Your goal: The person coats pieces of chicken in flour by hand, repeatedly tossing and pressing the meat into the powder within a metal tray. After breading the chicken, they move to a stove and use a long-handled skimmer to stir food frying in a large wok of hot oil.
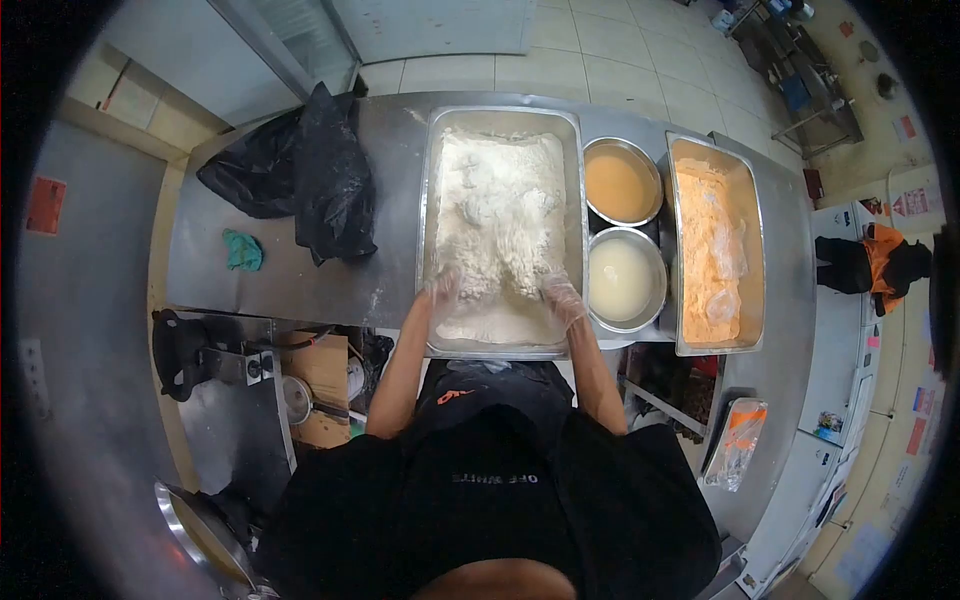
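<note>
A deep steel tray (573, 210) stands in front of me, filled with white flour-like powder (495, 175) and lumpy pieces coated in it. Both hands wear clear plastic gloves and are inside the tray's near half. Over on the left side, my left hand (445, 287) touches the powder, its fingers blurred. Near the right wall, my right hand (562, 298) is against the coated lumps; powder and blur hide its fingertips. Beside that wall are two round steel pans, one with orange-tan liquid (620, 184) and one with cream-coloured liquid (618, 279).
Further right is another steel tray (757, 300) with orange powder and a plastic bag in it. Black plastic bags (335, 185) and a green cloth (242, 250) lie on the left of the steel counter (330, 283). A person (880, 262) in orange and black stands far right.
</note>
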Available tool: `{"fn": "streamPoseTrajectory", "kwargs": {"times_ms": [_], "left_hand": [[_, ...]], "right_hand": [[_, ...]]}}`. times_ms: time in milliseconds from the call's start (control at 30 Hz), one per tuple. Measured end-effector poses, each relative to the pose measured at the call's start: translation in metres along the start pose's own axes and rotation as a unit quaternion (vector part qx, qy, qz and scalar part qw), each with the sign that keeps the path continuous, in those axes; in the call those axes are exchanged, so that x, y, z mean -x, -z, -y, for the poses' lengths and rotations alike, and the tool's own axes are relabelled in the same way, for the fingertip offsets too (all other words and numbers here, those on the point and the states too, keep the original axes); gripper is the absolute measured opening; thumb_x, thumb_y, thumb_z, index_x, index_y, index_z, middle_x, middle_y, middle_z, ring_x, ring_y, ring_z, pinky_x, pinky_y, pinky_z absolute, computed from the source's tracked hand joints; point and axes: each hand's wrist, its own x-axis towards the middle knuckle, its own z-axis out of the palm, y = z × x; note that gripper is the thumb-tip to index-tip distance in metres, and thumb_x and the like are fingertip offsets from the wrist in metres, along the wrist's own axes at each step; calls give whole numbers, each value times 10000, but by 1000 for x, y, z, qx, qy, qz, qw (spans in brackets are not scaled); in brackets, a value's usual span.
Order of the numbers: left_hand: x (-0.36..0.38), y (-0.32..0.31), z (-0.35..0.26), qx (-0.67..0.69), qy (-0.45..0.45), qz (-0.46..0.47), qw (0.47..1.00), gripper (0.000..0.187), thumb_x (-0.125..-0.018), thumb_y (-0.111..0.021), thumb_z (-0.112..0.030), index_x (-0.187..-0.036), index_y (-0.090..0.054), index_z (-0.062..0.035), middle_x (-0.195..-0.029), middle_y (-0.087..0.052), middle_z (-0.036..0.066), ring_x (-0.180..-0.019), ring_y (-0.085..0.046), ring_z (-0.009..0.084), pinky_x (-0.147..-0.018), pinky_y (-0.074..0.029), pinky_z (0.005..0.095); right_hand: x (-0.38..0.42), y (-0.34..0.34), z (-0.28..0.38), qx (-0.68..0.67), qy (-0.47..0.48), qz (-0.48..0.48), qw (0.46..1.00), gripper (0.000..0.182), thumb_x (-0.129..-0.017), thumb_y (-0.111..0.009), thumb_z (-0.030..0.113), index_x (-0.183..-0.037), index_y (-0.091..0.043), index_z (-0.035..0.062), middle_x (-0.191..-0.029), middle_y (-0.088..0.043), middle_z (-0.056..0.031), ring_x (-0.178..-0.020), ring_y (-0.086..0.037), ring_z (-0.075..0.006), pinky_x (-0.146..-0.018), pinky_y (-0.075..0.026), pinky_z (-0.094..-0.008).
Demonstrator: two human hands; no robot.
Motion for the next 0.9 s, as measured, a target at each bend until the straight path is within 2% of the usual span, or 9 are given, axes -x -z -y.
{"fn": "streamPoseTrajectory", "kwargs": {"times_ms": [167, 300, 367, 433, 533, 600, 700, 767, 900], "left_hand": [[-29, -13, 73, -341, -21, -70, 937, 446, -846, -307, -403, -1075, -506, -76, -1099, -500, 102, -1055, -444, 231, -927, -304, 398], [-63, -21, 73, -375, -55, -103, 919, 451, -848, -305, -395, -1089, -495, -64, -1117, -491, 106, -1066, -440, 229, -933, -302, 382], [-68, -7, 55, -372, -72, -115, 918, 454, -848, -304, -390, -1096, -489, -58, -1127, -486, 108, -1071, -437, 228, -936, -301, 374], [-73, 7, 25, -385, -96, -142, 907, 456, -849, -304, -386, -1103, -483, -52, -1136, -481, 110, -1076, -435, 228, -938, -301, 367], [-93, 30, -27, -440, -115, -190, 870, 461, -850, -302, -379, -1113, -475, -43, -1150, -475, 113, -1084, -431, 227, -943, -299, 355], [-119, 47, -66, -501, -104, -200, 836, 464, -851, -301, -375, -1120, -469, -37, -1159, -470, 115, -1090, -429, 226, -945, -298, 347], [-164, 62, -97, -578, -52, -177, 795, 469, -852, -300, -369, -1131, -461, -28, -1173, -463, 118, -1098, -425, 225, -949, -297, 335], [-203, 73, -69, -454, -56, -227, 860, 569, -852, -282, -462, -1184, -424, -21, -1244, -418, 111, -1140, -387, 243, -971, -264, 328], [-90, 25, -98, -267, 27, -125, 955, 554, -823, -421, -437, -1216, -394, -48, -1236, -419, 124, -1125, -395, 257, -949, -299, 352]], "right_hand": [[15, -37, -35, 258, -39, 67, 963, 309, -697, -571, 255, -926, -556, 48, -853, -574, -131, -781, -564, -228, -668, -468, -312], [-14, -65, -46, 351, -30, 89, 932, 286, -683, -578, 249, -888, -574, 50, -838, -580, -139, -779, -566, -244, -673, -467, -323], [-28, -55, -44, 404, 77, -32, 911, 275, -675, -581, 245, -870, -583, 51, -830, -583, -143, -777, -568, -253, -676, -466, -329], [-45, -29, -35, 459, 216, -208, 836, 264, -668, -584, 242, -851, -592, 51, -823, -586, -148, -776, -569, -261, -679, -465, -334], [-90, 8, -13, 447, 259, -321, 793, 249, -657, -589, 238, -822, -606, 52, -811, -590, -154, -774, -571, -273, -683, -464, -342], [-131, 16, 15, 316, 81, -295, 898, 378, -643, -612, 317, -880, -593, 23, -936, -566, -168, -891, -533, -308, -771, -427, -359], [-142, 20, 84, 220, 78, -285, 930, 601, -618, -627, 458, -1015, -549, 13, -1028, -551, -162, -957, -512, -307, -815, -405, -370], [-174, 18, 50, 281, 147, -153, 936, 564, -668, -600, 469, -1032, -543, 42, -963, -574, -133, -884, -533, -277, -774, -419, -362], [-212, 22, -10, 259, 153, 139, 944, 466, -690, -589, 462, -944, -580, 71, -825, -585, -85, -754, -531, -201, -701, -433, -332]]}}
